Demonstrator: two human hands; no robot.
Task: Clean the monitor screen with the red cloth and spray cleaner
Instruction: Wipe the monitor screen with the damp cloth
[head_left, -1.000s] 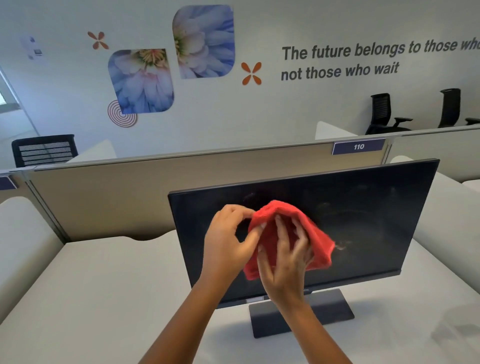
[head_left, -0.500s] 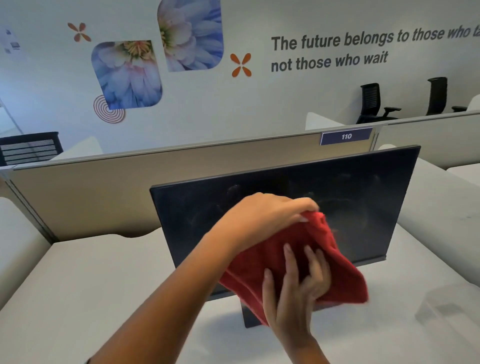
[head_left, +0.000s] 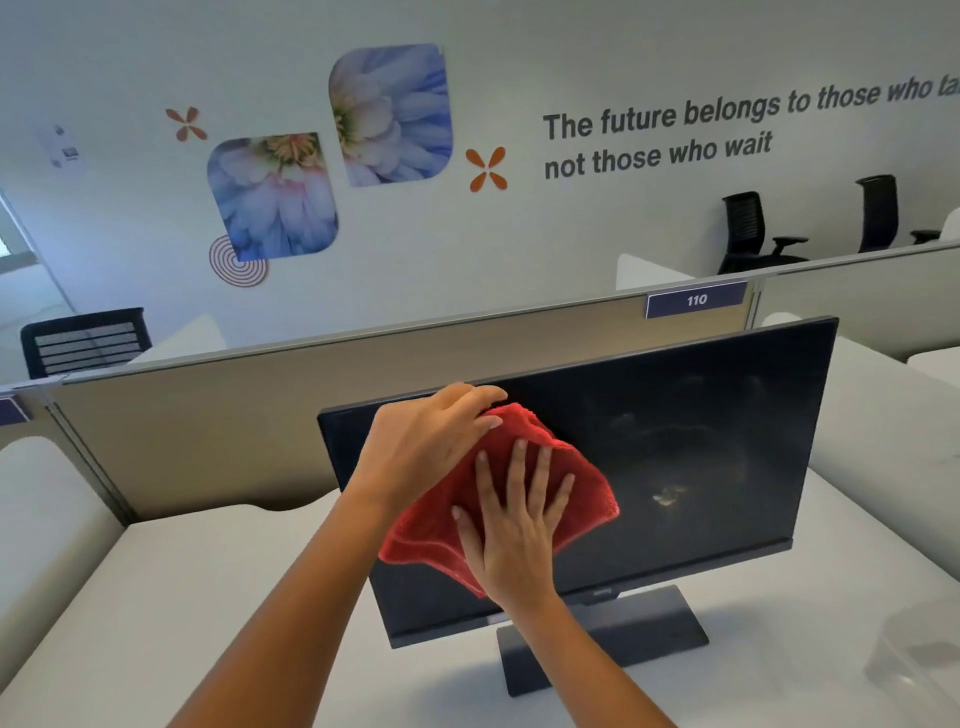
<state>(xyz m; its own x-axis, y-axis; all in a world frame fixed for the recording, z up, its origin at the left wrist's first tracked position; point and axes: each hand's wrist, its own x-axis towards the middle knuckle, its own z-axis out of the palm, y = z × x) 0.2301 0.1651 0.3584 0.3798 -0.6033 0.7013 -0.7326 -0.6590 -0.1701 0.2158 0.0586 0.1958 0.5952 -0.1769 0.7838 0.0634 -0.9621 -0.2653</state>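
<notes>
Near the far edge of the white tabletop, left hand grips fluffy red cloth; flat right hand presses it on smudged black monitor screen; wiping unfinished.

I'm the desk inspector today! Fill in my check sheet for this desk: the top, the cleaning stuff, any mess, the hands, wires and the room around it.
Surface: white desk, with the monitor's stand on it.
Job's things: monitor upright, screen dark, with smudges on its right half; red cloth spread against the screen; spray cleaner not seen.
Clutter: blurry clear shape at the desk's right edge, cannot tell what it is.
Hands: left hand grips the cloth's top edge; right hand presses it flat, fingers spread.
Cables: nothing seen.
Surroundings: beige partition with a 110 label; flower pictures and black chairs behind.
</notes>
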